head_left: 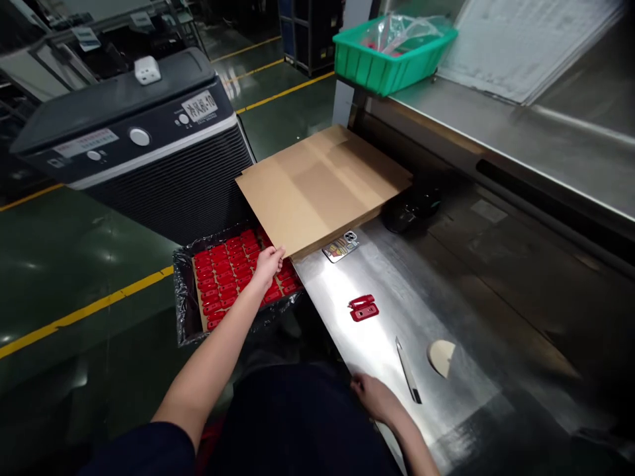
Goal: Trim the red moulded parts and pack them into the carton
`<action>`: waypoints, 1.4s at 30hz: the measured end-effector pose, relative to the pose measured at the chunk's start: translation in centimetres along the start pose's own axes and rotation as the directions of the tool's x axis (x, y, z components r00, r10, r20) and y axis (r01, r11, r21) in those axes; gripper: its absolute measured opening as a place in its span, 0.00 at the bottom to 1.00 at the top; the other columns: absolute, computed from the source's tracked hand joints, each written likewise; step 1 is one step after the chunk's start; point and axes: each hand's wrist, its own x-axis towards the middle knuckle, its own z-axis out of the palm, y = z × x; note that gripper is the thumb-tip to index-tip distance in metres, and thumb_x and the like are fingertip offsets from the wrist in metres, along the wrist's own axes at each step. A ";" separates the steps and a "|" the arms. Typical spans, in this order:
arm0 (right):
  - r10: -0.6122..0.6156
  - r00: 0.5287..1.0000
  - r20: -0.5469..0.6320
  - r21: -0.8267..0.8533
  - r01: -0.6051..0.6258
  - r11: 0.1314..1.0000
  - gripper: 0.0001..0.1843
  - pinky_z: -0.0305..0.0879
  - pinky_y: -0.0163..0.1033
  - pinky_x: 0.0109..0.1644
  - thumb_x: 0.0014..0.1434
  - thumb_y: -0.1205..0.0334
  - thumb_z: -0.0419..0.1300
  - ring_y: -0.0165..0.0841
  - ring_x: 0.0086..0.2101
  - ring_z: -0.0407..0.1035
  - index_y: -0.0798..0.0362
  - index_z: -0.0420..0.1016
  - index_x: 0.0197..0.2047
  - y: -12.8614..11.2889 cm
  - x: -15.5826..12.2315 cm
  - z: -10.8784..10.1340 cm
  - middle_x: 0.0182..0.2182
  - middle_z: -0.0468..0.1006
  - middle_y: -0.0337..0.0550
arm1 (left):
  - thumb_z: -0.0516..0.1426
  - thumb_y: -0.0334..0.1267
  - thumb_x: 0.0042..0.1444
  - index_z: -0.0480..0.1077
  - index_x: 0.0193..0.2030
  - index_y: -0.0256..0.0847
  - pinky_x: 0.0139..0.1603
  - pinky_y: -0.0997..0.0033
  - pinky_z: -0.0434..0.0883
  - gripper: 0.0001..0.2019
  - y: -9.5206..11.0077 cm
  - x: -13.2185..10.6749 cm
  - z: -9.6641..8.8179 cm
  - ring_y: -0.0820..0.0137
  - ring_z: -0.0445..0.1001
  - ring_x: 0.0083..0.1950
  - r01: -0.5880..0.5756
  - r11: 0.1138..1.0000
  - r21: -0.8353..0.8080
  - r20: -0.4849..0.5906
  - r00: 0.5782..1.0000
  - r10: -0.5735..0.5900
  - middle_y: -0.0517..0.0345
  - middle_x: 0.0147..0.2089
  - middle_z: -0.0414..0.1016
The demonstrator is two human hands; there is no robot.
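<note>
My left hand (270, 264) pinches the near corner of a flat brown cardboard sheet (317, 178), the top one of a stack that overhangs the metal table (327, 284). Below this hand, a bin lined with black plastic (186, 297) holds rows of small red plastic parts (223, 271). My right hand (374, 396) rests at the table's front edge with its fingers curled; whether anything is in them is hidden. On the table lie red parts (364, 309), a slim metal craft knife (408, 371) and a cream, partly round piece (441, 357).
A phone (341, 246) lies beside the cardboard stack. Behind the bin stands a dark air cooler (149, 152) with a white plug adapter (147, 70) on top. A green crate (391, 63) holding clear plastic bags sits on the raised shelf (520, 139).
</note>
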 end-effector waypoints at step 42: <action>-0.320 0.926 0.200 -0.707 0.362 0.608 0.37 0.56 0.56 0.73 0.70 0.48 0.56 0.57 0.73 0.51 0.53 0.58 0.77 -34.1 27.9 21.5 0.76 0.51 0.61 | 0.58 0.55 0.57 0.76 0.59 0.45 0.71 0.48 0.68 0.27 -17.6 5.4 -48.3 0.49 0.75 0.61 0.020 0.946 0.323 -0.586 0.789 0.183 0.45 0.55 0.75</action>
